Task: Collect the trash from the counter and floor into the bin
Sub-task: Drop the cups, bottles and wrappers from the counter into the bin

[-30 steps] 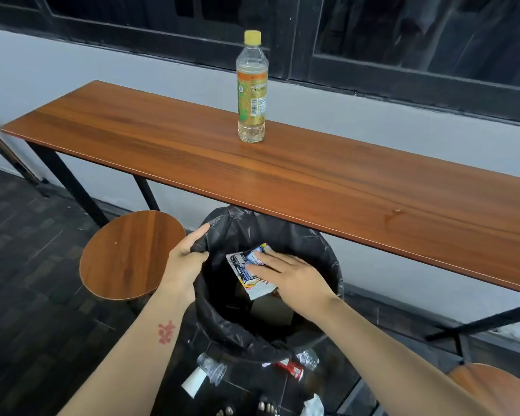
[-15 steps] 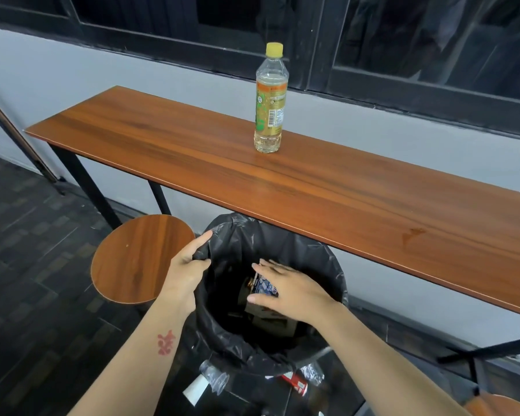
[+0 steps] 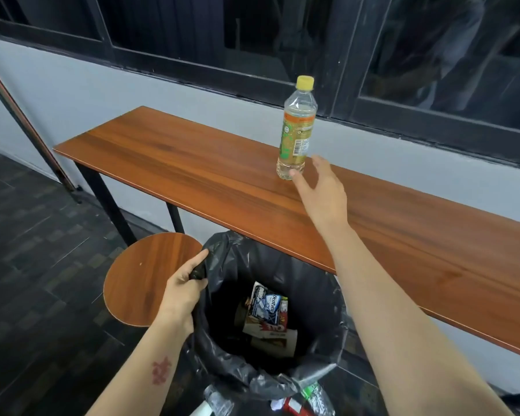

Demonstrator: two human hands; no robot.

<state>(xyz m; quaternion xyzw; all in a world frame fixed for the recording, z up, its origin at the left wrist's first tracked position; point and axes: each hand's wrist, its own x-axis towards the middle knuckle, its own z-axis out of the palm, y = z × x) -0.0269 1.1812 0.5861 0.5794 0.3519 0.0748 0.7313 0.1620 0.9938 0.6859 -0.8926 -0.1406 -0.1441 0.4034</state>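
Partway done. Bin [image 3: 336, 298] with black liner sits under the desk [image 3: 192, 163] front edge, already holding wrappers and cartons: a blue-white packet [image 3: 267, 304] on top, brown and red card pieces under it. Desk otherwise bare apart from one bottle [image 3: 297, 130], so the counter part is nearly finished.

Left to do: the bottle, plus floor litter at the bin's 6 o'clock, bottom edge of view. There's a crumpled clear plastic piece [image 3: 215, 400], something red [image 3: 294, 408], and a green-and-clear bit [image 3: 315, 393]; all partly cropped, so hard to say what they are, maybe cups or bottles.

Bottle: stands upright on the desk near its back edge, long axis vertical, yellow cap up, base down on the wood. Some pale liquid in the bottom part, orange-green label with barcode side facing right-front. No tilt seen.

Right hand [image 3: 321, 190]: grip wide, fingers spread, holding nothing, at the bottle's 5 o'clock, just beside the base. Thumb tip looks to be at or almost at the base; contact can't be confirmed. Judged as a reach for the bottle, not yet wrapped around it.

Left hand [image 3: 183, 292]: grip pinched closed on the liner's rim at the bin's 9 o'clock, holding the mouth wide. Round wooden stool [image 3: 141, 274] just beside it, at the bin's 9 to 10 o'clock.

Next needs a wrap around the lower body, then a lift toward the bin.
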